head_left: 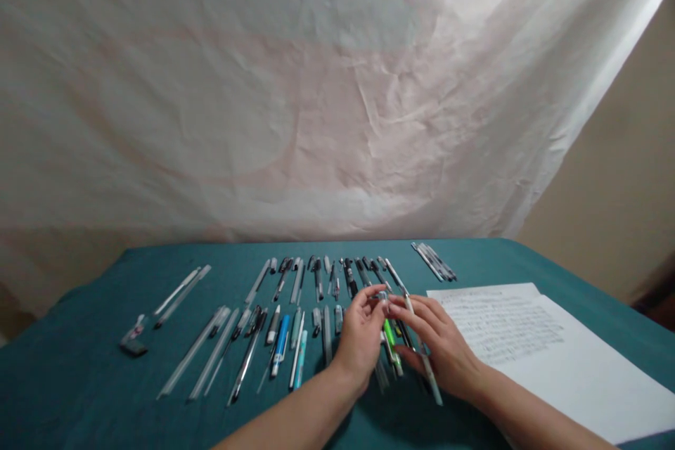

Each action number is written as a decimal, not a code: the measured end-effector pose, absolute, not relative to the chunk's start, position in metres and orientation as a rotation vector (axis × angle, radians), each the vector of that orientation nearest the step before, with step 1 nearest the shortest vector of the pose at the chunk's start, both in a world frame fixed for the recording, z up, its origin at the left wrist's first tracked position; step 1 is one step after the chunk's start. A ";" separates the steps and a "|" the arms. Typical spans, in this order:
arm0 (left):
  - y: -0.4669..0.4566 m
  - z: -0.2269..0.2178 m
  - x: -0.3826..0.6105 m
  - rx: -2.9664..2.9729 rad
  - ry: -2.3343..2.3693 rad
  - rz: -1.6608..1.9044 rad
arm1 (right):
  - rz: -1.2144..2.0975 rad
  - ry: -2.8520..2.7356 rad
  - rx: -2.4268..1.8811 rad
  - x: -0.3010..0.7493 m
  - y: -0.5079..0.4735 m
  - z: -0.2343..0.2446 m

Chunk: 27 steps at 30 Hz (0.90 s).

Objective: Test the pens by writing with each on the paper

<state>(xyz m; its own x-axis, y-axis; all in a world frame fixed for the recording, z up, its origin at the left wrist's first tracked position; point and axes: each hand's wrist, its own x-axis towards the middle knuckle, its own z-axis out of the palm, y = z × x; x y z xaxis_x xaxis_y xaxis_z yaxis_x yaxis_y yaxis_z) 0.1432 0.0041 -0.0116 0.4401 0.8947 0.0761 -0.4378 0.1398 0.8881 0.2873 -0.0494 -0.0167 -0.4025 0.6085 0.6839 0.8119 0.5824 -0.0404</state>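
My left hand [356,341] is closed in a pinch on a small clear piece that looks like a pen cap [383,296]. Fingertips of my right hand [443,344] meet it there, and a slim white pen [433,385] lies between the fingers of that hand, slanting down toward me. Under the hands are a bright green pen [391,342] and several dark and clear pen parts, partly hidden. Left of my hands lie a blue pen [280,344], a light-blue pen [300,358] and a black-tipped clear pen [247,357].
Pens, caps and clear barrels lie in two rows on the teal cloth [89,380]. Written paper sheets [585,380] lie at right, with a bundle of refills [435,261] behind them. At left are two slim pens [182,295] and a dark eraser-like block [133,345].
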 end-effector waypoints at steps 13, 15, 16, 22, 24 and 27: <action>0.014 -0.015 0.140 0.753 0.663 0.988 | -0.398 -2.135 -0.990 0.286 -0.055 -0.028; 0.012 -0.014 0.140 0.753 0.659 0.977 | -0.393 -2.132 -1.003 0.285 -0.056 -0.026; 0.011 -0.014 0.141 0.754 0.656 0.970 | -0.394 -2.129 -1.009 0.284 -0.056 -0.026; 0.004 -0.014 0.142 0.761 0.620 0.935 | -0.434 -2.095 -1.047 0.284 -0.055 -0.025; 0.001 -0.014 0.142 0.768 0.610 0.925 | -0.452 -2.096 -1.044 0.284 -0.054 -0.027; -0.003 -0.015 0.143 0.793 0.596 0.917 | -0.460 -2.083 -0.976 0.286 -0.053 -0.031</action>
